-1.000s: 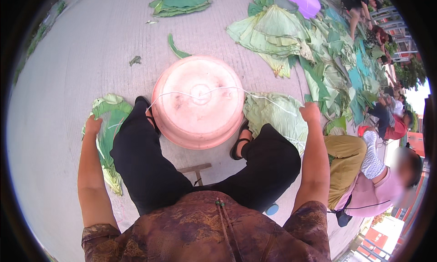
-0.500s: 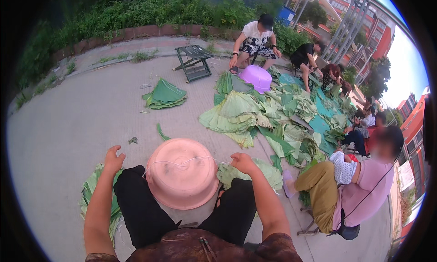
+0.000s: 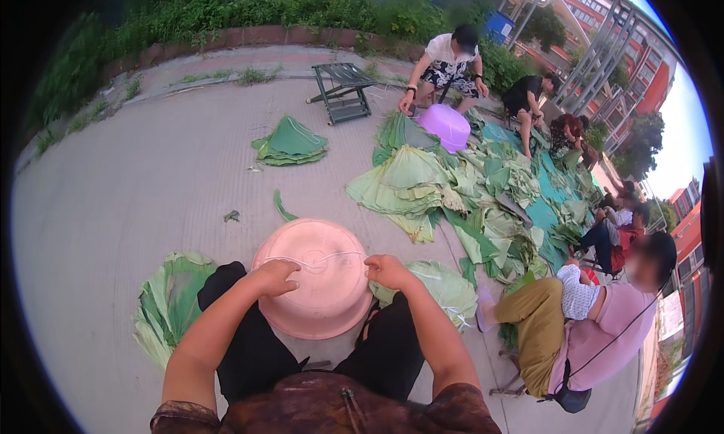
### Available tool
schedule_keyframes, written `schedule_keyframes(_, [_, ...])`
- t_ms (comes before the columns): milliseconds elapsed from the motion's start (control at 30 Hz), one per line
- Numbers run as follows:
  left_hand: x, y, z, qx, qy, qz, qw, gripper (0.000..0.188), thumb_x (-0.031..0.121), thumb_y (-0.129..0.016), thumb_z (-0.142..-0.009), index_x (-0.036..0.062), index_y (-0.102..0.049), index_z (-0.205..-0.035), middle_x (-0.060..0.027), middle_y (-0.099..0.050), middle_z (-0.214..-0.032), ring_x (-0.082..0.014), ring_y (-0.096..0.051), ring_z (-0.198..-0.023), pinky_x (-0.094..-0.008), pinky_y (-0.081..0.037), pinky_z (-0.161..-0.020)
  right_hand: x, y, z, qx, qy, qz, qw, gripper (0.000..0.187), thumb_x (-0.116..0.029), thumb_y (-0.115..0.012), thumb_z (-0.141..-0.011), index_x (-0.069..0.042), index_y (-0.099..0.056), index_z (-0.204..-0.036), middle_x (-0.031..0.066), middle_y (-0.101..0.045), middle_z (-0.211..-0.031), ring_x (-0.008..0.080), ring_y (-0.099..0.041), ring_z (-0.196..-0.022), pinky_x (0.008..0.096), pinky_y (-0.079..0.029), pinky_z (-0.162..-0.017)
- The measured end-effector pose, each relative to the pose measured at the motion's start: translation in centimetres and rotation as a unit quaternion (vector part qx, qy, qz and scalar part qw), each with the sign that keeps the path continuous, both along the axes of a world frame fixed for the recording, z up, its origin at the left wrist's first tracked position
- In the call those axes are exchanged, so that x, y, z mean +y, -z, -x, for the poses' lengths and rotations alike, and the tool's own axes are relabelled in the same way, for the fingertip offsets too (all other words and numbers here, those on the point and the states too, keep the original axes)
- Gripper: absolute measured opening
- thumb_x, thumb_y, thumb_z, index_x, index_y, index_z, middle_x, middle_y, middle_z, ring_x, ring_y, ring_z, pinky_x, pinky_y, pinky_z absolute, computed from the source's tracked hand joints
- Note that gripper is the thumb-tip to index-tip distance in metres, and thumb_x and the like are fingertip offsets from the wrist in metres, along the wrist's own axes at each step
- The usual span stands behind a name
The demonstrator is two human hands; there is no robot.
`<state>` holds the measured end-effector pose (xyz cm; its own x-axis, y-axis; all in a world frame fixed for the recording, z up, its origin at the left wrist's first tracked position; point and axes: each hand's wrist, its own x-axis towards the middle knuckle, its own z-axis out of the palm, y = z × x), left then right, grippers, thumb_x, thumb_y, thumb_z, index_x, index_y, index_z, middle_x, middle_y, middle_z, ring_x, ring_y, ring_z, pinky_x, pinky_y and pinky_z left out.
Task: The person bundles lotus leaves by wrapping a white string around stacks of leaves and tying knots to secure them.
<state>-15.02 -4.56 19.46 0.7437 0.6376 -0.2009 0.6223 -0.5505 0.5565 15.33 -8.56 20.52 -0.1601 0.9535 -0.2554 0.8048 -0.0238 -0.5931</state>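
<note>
An upturned pink basin (image 3: 313, 302) sits on the ground between my knees, with a thin white string (image 3: 324, 259) lying slack across its bottom. My right hand (image 3: 388, 272) pinches the string at the basin's right rim. Over the left part of the basin is my left hand (image 3: 273, 278), its thumb apart from its fingers, close to the string's left stretch. Beside my left knee lies a fanned stack of large green leaves (image 3: 177, 298). Another pile of pale green leaves (image 3: 437, 285) rests just past my right hand, partly covered by it.
A folded leaf stack (image 3: 290, 141) and a folding stool (image 3: 342, 91) stand ahead. Heaped leaves (image 3: 407, 185) spread over a green sheet to the right, near a purple basin (image 3: 446, 128). A seated person in pink (image 3: 603, 325) is close at right; several others sit farther along.
My left hand has swung right and inward, from beside the basin to over it. My right hand stays at the right rim with the string. The view has shifted slightly left.
</note>
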Motion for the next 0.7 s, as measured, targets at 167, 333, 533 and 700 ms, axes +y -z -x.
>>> schedule_keyframes(167, [3.7,0.3,-2.5,0.012,0.001,-0.019,1.0,0.044,0.02,-0.055,-0.073,-0.0005,-0.048,-0.111,-0.0206,-0.05,-0.109,-0.0327,-0.047,-0.102,-0.0364,-0.037,-0.088,2.4,0.5,2.4,-0.036,-0.007,-0.034,0.999,0.036,-0.018,-0.059,-0.069,-0.002,-0.055,-0.101,0.0177,-0.06,-0.09,0.0302,-0.057,-0.086,0.0361,-0.045,-0.076])
schedule_keyframes(333, [6.5,1.3,-2.0,0.086,-0.062,0.022,0.994,0.041,0.018,-0.054,-0.074,0.0011,-0.048,-0.11,-0.0193,-0.052,-0.107,-0.0317,-0.049,-0.099,-0.0368,-0.038,-0.086,3.8,5.7,5.5,-0.114,-0.07,-0.067,0.989,0.03,-0.008,-0.058,-0.068,-0.003,-0.056,-0.097,0.019,-0.056,-0.094,0.0329,-0.055,-0.087,0.0392,-0.044,-0.074])
schedule_keyframes(533, [7.2,-0.5,-0.4,-0.128,-0.198,-0.004,0.972,0.039,0.019,-0.054,-0.076,-0.0006,-0.05,-0.108,-0.0189,-0.055,-0.103,-0.0293,-0.055,-0.089,-0.0357,-0.043,-0.076,6.6,12.7,9.5,-0.118,-0.077,-0.179,0.974,0.02,-0.002,-0.053,-0.065,-0.006,-0.057,-0.085,0.0115,-0.056,-0.087,0.0297,-0.054,-0.082,0.0366,-0.045,-0.07])
schedule_keyframes(700, [7.4,-1.4,2.2,-0.178,-0.259,-0.004,0.949,0.037,0.019,-0.054,-0.076,-0.0017,-0.051,-0.107,-0.0187,-0.057,-0.099,-0.0268,-0.057,-0.084,-0.0345,-0.044,-0.073,9.2,16.3,11.6,-0.164,-0.101,-0.275,0.942,0.014,-0.004,-0.051,-0.066,-0.008,-0.055,-0.078,0.0085,-0.055,-0.085,0.0255,-0.054,-0.081,0.0349,-0.045,-0.068])
